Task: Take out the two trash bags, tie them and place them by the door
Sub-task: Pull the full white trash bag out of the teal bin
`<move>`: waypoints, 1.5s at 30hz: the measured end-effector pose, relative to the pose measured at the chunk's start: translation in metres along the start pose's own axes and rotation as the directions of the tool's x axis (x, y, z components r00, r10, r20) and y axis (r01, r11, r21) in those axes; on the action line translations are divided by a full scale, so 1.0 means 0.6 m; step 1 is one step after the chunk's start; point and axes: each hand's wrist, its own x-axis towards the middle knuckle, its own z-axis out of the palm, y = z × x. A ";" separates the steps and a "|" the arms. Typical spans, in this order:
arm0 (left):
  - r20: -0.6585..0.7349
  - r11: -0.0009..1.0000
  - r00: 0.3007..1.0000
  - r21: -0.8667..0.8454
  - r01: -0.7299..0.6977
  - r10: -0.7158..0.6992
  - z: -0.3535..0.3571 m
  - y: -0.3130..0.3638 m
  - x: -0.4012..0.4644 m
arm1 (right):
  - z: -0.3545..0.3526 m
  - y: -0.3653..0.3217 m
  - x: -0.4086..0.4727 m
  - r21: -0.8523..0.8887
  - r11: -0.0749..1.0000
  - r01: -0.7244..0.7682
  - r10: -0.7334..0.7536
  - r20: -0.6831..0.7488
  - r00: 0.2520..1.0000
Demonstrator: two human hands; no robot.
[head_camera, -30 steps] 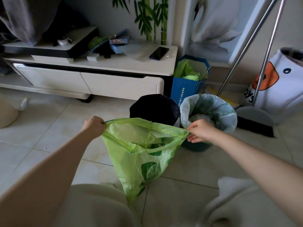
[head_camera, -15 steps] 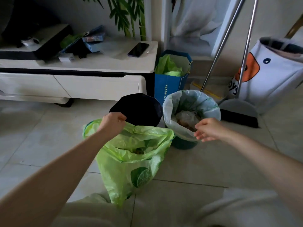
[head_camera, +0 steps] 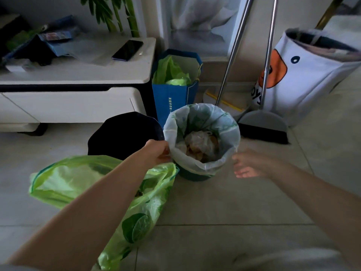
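A green trash bag [head_camera: 78,184] with leaf prints lies slumped on the floor tiles at lower left, mouth open, partly under my left forearm. A second, whitish-green trash bag [head_camera: 203,122] lines a small round teal bin [head_camera: 195,176] and has crumpled waste at its bottom. My left hand [head_camera: 156,153] is closed on the left rim of this liner. My right hand [head_camera: 248,165] hovers with fingers apart just right of the bin's rim and holds nothing.
An empty black bin [head_camera: 125,133] stands left of the lined bin. Behind are a blue paper bag [head_camera: 173,100], a broom and dustpan [head_camera: 261,124], a white duck-print bag [head_camera: 304,75], and a low white cabinet [head_camera: 74,102] with a phone [head_camera: 127,50].
The green bag dropped from both hands and sank onto the floor. My left hand moved right to the liner's rim; my right hand shifted to the bin's right side. The view moved closer.
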 end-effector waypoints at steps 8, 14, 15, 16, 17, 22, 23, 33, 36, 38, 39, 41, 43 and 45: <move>0.078 0.996 0.997 -0.086 -0.022 0.028 0.017 -0.013 0.004 | 0.035 -0.039 0.009 0.424 0.905 -0.031 0.016 0.039 0.999; 0.008 0.998 0.998 -0.025 -0.063 0.063 0.007 -0.007 -0.005 | 0.028 -0.049 -0.002 0.328 0.939 -0.107 0.134 -0.063 0.989; -0.021 0.996 0.996 -0.009 -0.083 0.083 0.005 -0.003 -0.005 | 0.029 -0.054 -0.005 0.299 0.949 -0.098 0.130 -0.091 0.987; -0.054 0.995 0.993 0.002 -0.103 0.103 0.004 0.001 -0.007 | 0.031 -0.061 -0.009 0.280 0.957 -0.080 0.117 -0.119 0.986; -0.086 0.993 0.989 0.009 -0.119 0.120 0.004 0.006 -0.009 | 0.030 -0.067 -0.011 0.279 0.959 -0.048 0.093 -0.150 0.984; -0.152 0.952 0.941 0.001 -0.306 0.303 0.005 0.033 -0.028 | 0.023 -0.093 -0.027 0.360 0.919 0.161 -0.064 -0.267 0.962; -0.148 0.937 0.928 -0.020 -0.347 0.341 0.007 0.039 -0.032 | 0.021 -0.096 -0.031 0.357 0.913 0.196 -0.092 -0.289 0.953; -0.229 0.851 0.828 0.004 -0.525 0.512 -0.022 0.043 -0.071 | -0.016 -0.104 -0.073 0.071 0.913 0.401 -0.365 -0.291 0.884; -0.267 0.889 0.860 -0.027 -0.457 0.434 -0.045 0.025 -0.066 | -0.041 -0.089 -0.081 -0.039 0.959 0.282 -0.280 -0.302 0.911; -0.300 0.917 0.881 -0.045 -0.396 0.366 -0.059 0.017 -0.061 | -0.057 -0.075 -0.087 -0.082 0.971 0.226 -0.241 -0.329 0.913; -0.311 0.930 0.890 -0.044 -0.364 0.334 -0.065 0.013 -0.057 | -0.064 -0.069 -0.089 -0.085 0.975 0.203 -0.220 -0.338 0.915; -0.297 0.952 0.912 -0.031 -0.305 0.282 -0.072 0.011 -0.052 | -0.070 -0.064 -0.091 -0.073 0.978 0.193 -0.207 -0.328 0.922; -0.233 0.965 0.940 -0.017 -0.262 0.250 -0.072 0.017 -0.050 | -0.067 -0.068 -0.089 -0.033 0.977 0.210 -0.211 -0.297 0.931; -0.164 0.970 0.956 0.014 -0.243 0.242 -0.067 0.031 -0.050 | -0.059 -0.079 -0.080 -0.003 0.970 0.244 -0.236 -0.258 0.937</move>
